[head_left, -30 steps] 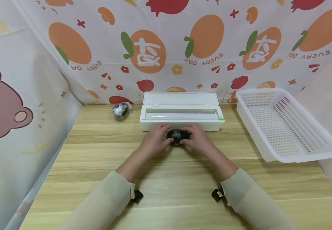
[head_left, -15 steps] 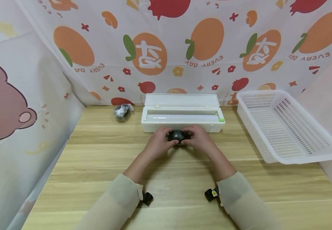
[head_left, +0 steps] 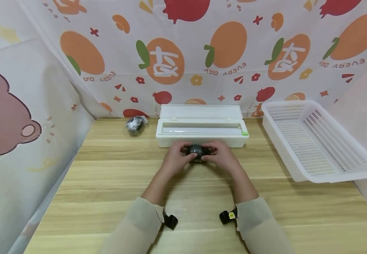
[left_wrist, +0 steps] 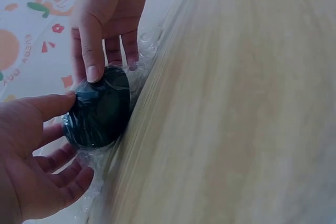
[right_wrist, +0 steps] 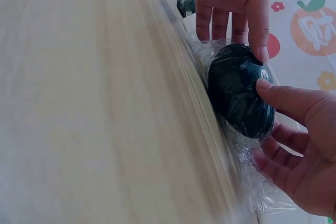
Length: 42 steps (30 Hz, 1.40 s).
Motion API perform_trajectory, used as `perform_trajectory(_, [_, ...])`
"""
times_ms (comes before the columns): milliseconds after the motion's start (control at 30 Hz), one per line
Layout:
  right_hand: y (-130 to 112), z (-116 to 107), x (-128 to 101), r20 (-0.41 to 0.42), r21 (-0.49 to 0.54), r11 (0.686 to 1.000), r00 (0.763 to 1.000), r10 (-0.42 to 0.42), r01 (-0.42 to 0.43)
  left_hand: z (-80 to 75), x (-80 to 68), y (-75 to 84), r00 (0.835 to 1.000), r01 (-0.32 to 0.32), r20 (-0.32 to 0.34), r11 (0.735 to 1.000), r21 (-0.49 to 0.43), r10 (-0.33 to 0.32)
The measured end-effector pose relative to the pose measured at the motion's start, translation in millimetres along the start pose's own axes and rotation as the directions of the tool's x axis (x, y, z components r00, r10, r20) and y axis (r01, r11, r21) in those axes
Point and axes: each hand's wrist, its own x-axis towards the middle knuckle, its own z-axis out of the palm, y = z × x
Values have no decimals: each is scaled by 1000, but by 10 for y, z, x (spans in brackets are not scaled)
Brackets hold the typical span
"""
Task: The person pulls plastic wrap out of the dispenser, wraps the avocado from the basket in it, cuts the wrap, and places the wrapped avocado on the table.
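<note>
A dark green, smooth oval object (head_left: 196, 150) sits in cling film on the table, just in front of a white cling film box. My left hand (head_left: 174, 157) holds its left end, and my right hand (head_left: 222, 155) holds the right end. Both thumbs lie on its near side, with the fingers spread around the ends. In the left wrist view, film is drawn tight over the glossy object (left_wrist: 100, 111). Loose, crumpled cling film (right_wrist: 265, 195) gathers at its ends beneath the fingers in the right wrist view.
The cling film box (head_left: 202, 135) has its lid up, a roll inside and a green slider at right. A second dark object in crumpled film (head_left: 136, 125) lies at the back left. A white perforated basket (head_left: 278, 148) stands on the right, near the patterned wall cloth.
Both wrists have come closer together, with the forearms swinging inward. The hands keep hold of the dark green object in about the same spot, and the thumbs have shifted slightly.
</note>
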Motion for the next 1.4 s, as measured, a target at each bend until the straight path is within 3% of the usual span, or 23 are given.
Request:
perform_trajectory(200, [24,25,-1,-4,-9,999,999,-38,38,21,-12,-43,1000,0,-31,1000,-20,-1])
perform_trajectory(533, [99,11,-68,-36,59,998,999,-21,23,87,0,-102,999,-5,-51,996,-87,0])
perform_trajectory(767, [125,15,-75,-73,96,994,996,-51,58,92,-3,-118,998,-7,-61,992,-124,-1])
perform_trajectory(1067, [123,48,-64,-81,108,992,995,-59,67,46,-19,-116,998,34,-45,989,-145,-41])
perform_trajectory(1400, [146,35,-72,-103,115,989,991,-80,92,73,1,-123,999,25,-39,991,-128,-30])
